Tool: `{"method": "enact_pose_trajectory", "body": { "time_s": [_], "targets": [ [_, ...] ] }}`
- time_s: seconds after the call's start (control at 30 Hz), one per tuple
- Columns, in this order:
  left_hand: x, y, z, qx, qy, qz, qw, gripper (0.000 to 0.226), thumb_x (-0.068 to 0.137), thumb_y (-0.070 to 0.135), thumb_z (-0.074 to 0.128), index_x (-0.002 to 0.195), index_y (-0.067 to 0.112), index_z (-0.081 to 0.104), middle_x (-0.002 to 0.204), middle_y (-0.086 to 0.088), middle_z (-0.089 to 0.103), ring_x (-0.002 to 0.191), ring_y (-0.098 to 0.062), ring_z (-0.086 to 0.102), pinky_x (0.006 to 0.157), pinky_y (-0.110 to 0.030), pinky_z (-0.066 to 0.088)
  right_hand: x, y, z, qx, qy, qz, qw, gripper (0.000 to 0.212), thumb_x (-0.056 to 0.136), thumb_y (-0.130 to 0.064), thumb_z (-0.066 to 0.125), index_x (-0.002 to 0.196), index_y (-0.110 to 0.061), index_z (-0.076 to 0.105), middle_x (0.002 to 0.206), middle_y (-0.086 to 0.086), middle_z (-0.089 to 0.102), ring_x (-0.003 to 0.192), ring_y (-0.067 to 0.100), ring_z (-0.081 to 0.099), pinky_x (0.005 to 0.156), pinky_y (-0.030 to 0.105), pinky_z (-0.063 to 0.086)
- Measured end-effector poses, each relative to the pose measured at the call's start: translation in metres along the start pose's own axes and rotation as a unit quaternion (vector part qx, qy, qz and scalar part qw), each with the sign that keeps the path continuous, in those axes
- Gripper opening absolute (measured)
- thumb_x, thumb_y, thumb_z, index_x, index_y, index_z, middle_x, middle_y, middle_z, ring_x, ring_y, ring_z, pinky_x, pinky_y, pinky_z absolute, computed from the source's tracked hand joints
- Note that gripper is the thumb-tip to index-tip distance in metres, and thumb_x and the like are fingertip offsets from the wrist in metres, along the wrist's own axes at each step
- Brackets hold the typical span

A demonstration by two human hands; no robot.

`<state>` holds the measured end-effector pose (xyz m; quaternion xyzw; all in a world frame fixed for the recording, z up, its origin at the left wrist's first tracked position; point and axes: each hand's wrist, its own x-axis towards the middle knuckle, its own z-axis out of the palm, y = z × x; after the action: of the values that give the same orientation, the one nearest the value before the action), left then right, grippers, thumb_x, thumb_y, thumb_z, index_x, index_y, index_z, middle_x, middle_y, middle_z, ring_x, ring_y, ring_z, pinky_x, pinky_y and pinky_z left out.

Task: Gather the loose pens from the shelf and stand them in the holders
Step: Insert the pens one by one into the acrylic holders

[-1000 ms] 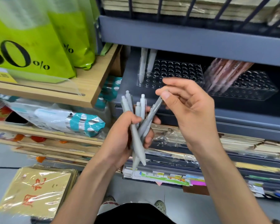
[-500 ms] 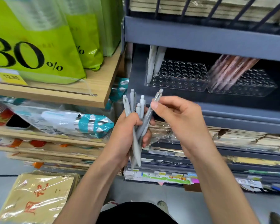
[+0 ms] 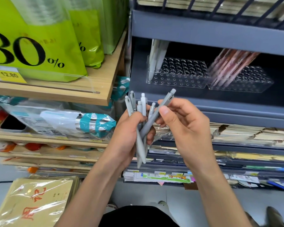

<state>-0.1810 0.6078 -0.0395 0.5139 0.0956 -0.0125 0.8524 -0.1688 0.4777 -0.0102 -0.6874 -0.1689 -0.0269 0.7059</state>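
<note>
Head view: L hand clenched round bundle of grey plastic click pens, buttons up, tips poking out below fist. R hand, just beside it, pinches single grey pen btwn thumb & fingers, tilted, lower end crossing the bundle. Above the hands, on dark grey metal shelf: clear perforated plastic holder w/ white pens at its left end. Up-right of R hand: second clear holder w/ leaning pink pens.

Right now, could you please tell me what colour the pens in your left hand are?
The pens are light grey, clearest in the head view.
</note>
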Motion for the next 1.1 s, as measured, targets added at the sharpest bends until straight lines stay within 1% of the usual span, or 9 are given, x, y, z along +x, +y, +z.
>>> {"method": "enact_pose_trajectory", "body": {
  "time_s": [0.3,0.43,0.5,0.57,0.63,0.7,0.9,1.0,1.1],
  "targets": [
    [-0.001,0.002,0.004,-0.110,-0.047,-0.047,0.992,0.020,0.084,0.011,0.050,0.099,-0.002,0.054,0.060,-0.007,0.057,0.048,-0.018,0.047,0.046,-0.027,0.043,-0.017,-0.002,0.000,0.015,-0.018,-0.124,0.992,0.018,0.095,-0.006,0.055,0.110,-0.015,0.060,0.096,-0.010,0.068,0.084,0.005,0.066,0.072,0.015,0.053],
    [0.001,0.001,0.007,-0.176,-0.045,-0.070,0.981,0.029,0.090,0.007,0.046,0.082,0.001,0.073,0.075,-0.010,0.069,0.057,-0.016,0.058,0.049,-0.026,0.048,-0.020,-0.003,-0.004,0.021,0.004,-0.178,0.984,0.023,0.093,-0.002,0.053,0.112,-0.014,0.058,0.105,-0.011,0.067,0.093,0.007,0.065,0.077,0.017,0.053],
    [0.004,0.000,0.009,-0.206,-0.017,-0.068,0.976,0.028,0.091,0.007,0.045,0.090,0.001,0.073,0.083,-0.011,0.070,0.064,-0.018,0.061,0.054,-0.027,0.053,-0.022,-0.002,-0.006,0.019,0.028,-0.191,0.981,0.022,0.094,-0.004,0.053,0.113,-0.013,0.059,0.108,-0.008,0.068,0.098,0.011,0.066,0.081,0.022,0.053],
    [0.005,-0.001,0.011,-0.242,0.009,-0.069,0.968,0.030,0.091,0.007,0.045,0.083,0.003,0.074,0.076,-0.009,0.067,0.063,-0.016,0.061,0.059,-0.025,0.053,-0.024,-0.004,-0.009,0.020,0.054,-0.206,0.977,0.019,0.095,-0.012,0.056,0.113,-0.008,0.059,0.109,-0.004,0.068,0.098,0.017,0.066,0.083,0.030,0.054],
    [0.005,-0.003,0.015,-0.262,0.033,-0.064,0.962,0.036,0.092,0.005,0.045,0.071,0.005,0.074,0.069,-0.007,0.061,0.054,-0.013,0.057,0.055,-0.022,0.051,-0.024,-0.008,-0.014,0.031,0.078,-0.237,0.968,0.022,0.096,-0.017,0.057,0.116,-0.007,0.056,0.108,-0.001,0.068,0.094,0.020,0.066,0.080,0.035,0.056],
    [0.003,-0.004,0.019,-0.272,0.041,-0.055,0.960,0.033,0.092,0.002,0.043,0.073,0.003,0.070,0.068,-0.008,0.055,0.049,-0.011,0.051,0.047,-0.021,0.047,-0.019,-0.012,-0.018,0.034,0.094,-0.258,0.961,0.022,0.096,-0.018,0.058,0.116,-0.007,0.054,0.103,0.011,0.066,0.085,0.023,0.066,0.074,0.035,0.056],
    [-0.003,-0.008,0.030,-0.222,0.070,-0.044,0.971,0.018,0.097,0.005,0.042,0.095,0.000,0.059,0.061,-0.006,0.049,0.052,-0.013,0.048,0.048,-0.021,0.045,0.012,-0.010,-0.032,0.018,0.189,-0.193,0.963,0.013,0.096,-0.016,0.058,0.108,-0.011,0.057,0.104,0.023,0.064,0.075,0.021,0.068,0.072,0.031,0.057],
    [-0.008,-0.010,0.027,-0.218,0.082,-0.026,0.972,0.018,0.098,0.005,0.042,0.097,0.000,0.058,0.062,-0.007,0.049,0.053,-0.015,0.049,0.049,-0.023,0.045,0.038,-0.009,-0.035,-0.021,0.204,-0.171,0.964,0.011,0.096,-0.015,0.058,0.107,-0.013,0.058,0.098,0.012,0.068,0.081,0.024,0.070,0.077,0.032,0.057],
    [-0.011,-0.010,0.023,-0.211,0.086,-0.022,0.974,0.016,0.098,0.006,0.042,0.098,0.000,0.057,0.062,-0.007,0.049,0.053,-0.015,0.049,0.049,-0.023,0.045,0.066,-0.009,-0.034,-0.024,0.224,-0.167,0.960,0.007,0.095,-0.011,0.058,0.100,-0.016,0.058,0.096,0.014,0.069,0.082,0.023,0.071,0.078,0.031,0.057]
  ]
}}
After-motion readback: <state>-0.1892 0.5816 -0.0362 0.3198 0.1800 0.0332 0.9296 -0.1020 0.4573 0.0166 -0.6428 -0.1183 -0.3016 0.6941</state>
